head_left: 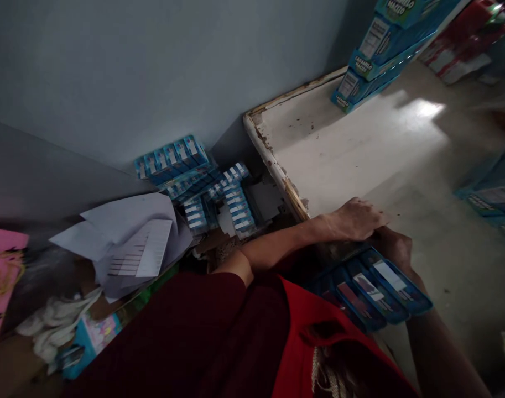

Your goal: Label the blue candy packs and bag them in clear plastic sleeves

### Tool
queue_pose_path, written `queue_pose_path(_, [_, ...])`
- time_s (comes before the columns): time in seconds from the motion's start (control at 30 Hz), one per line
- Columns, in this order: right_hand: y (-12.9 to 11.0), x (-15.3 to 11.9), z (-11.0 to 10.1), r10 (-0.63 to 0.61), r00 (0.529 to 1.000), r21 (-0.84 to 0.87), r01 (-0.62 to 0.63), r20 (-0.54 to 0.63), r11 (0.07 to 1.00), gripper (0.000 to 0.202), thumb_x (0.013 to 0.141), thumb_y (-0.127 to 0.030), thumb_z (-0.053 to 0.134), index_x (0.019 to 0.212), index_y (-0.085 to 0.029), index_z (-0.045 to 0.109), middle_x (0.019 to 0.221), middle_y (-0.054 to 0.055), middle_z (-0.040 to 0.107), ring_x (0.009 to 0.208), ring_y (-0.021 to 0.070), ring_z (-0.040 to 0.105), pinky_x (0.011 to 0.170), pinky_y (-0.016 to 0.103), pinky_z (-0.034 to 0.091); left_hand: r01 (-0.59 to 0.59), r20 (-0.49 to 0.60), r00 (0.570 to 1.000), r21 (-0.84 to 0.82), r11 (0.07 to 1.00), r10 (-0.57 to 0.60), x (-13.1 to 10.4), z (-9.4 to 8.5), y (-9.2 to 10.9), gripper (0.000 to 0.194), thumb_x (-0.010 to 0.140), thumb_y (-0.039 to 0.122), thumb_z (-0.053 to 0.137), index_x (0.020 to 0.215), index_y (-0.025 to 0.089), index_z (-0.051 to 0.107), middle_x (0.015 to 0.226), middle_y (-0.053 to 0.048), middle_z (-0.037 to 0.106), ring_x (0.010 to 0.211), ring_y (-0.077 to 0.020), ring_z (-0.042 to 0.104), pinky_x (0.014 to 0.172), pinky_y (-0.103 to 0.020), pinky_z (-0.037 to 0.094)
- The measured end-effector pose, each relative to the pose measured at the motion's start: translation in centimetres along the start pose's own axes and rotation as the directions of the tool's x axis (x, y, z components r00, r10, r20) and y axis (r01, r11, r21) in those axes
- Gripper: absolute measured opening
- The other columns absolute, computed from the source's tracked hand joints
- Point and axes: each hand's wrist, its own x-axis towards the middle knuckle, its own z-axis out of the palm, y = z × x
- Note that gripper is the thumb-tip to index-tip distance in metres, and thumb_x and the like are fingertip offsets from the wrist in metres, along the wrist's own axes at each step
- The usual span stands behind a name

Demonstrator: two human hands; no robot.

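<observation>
My left hand [355, 219] reaches across the corner of a white table, its fingers bent and close to my right hand [392, 247]. The right hand is also curled, and its fingers are mostly hidden. Whatever the two hands pinch between them is too dark and blurred to make out. Just below them, a row of blue candy boxes [374, 290] with white labels sits tilted against my red apron [314, 326]. This row covers part of my right wrist. I cannot tell what supports it.
Blue caramel cartons [362, 66] are stacked at the table's [318, 143] back edge; more cartons [493, 193] stand at right. Left of the chipped table edge lie several blue box rows [238, 204], stacked cartons [173, 163] by the wall, white papers [131, 243] and a pink sheet [5, 282].
</observation>
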Motion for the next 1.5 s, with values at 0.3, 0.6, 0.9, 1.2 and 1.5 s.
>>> queue_pose_path(0.3, [1.7,-1.1,-0.2,-0.015,0.999,0.219,0.024,-0.04,0.975,0.069,0.077,-0.093,0.063,0.067,-0.025,0.058,0.06,0.005,0.064,0.065,0.0207,0.059,0.068,0.033,0.043,0.049,-0.074,0.996,0.073,0.996,-0.044,-1.2,1.0,-0.7,0.031,0.109,0.012,0.051,0.108,0.009,0.081,0.122,-0.021,0.078,0.125,-0.0326,0.068,0.089,-0.04,0.051])
queue_pose_path(0.6, [3.4,-3.4,-2.6,-0.178,0.959,-0.233,0.125,-0.221,0.964,0.033,0.105,-0.046,0.058,0.102,-0.021,0.08,0.099,0.013,0.08,0.085,0.0239,0.07,0.069,0.034,0.034,-0.031,-0.203,0.978,0.087,0.996,0.048,-1.2,1.4,-0.4,0.036,0.113,0.015,0.043,0.12,0.014,0.078,0.124,-0.016,0.075,0.124,-0.029,0.063,0.091,-0.036,0.052])
queue_pose_path(0.9, [3.0,-11.6,-1.1,0.242,0.948,-0.156,-0.276,-0.207,0.948,0.03,0.11,-0.027,0.053,0.097,-0.02,0.079,0.098,0.009,0.08,0.079,0.0177,0.067,0.065,0.029,0.03,0.0,-0.359,0.933,-0.01,1.0,-0.004,-4.0,3.7,-0.7,0.03,0.111,0.028,0.055,0.09,0.027,0.077,0.093,-0.01,0.076,0.099,-0.0276,0.066,0.086,-0.039,0.049])
queue_pose_path(1.2, [0.4,-12.3,-0.3,0.255,0.94,0.076,-0.244,-0.228,0.967,0.028,0.112,-0.035,0.061,0.092,-0.023,0.078,0.099,0.008,0.079,0.082,0.0189,0.068,0.065,0.029,0.029,0.107,-0.274,0.961,0.22,0.97,-0.044,-5.4,0.3,0.3,0.026,0.106,0.031,0.059,0.088,0.025,0.078,0.078,-0.007,0.072,0.07,-0.0207,0.06,0.063,-0.034,0.038])
queue_pose_path(1.5, [-2.9,-14.5,-7.4,0.195,0.967,0.131,-0.175,-0.165,0.976,0.034,0.113,-0.035,0.054,0.098,-0.026,0.083,0.096,0.004,0.084,0.077,0.0189,0.072,0.067,0.029,0.041,0.066,-0.276,0.961,0.232,0.971,0.001,-8.4,-5.0,4.4,0.021,0.105,0.027,0.064,0.094,0.024,0.082,0.091,-0.006,0.081,0.082,-0.0228,0.074,0.07,-0.034,0.047])
